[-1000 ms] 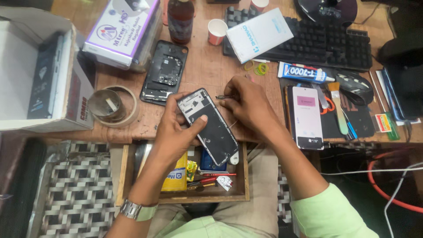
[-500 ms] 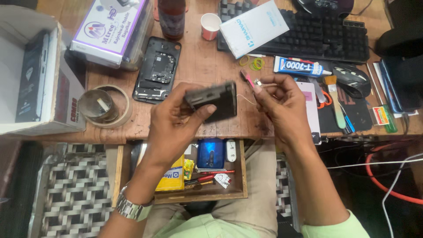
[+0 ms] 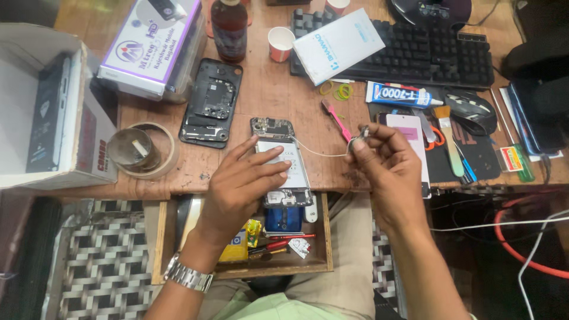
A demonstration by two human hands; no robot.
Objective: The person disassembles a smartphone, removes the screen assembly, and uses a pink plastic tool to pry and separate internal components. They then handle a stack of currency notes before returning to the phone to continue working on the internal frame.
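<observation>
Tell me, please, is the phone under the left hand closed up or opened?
Opened: the phone lies with no back cover, its circuit board and battery exposed under the left hand.

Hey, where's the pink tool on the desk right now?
In the head view, the pink tool lies on the wooden desk right of centre, between the opened phone and the white glue tube, just above the right hand.

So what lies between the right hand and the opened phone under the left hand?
In the head view, a thin pale strip runs from the opened phone to the right hand pinching it; beneath is bare wooden desk.
</observation>
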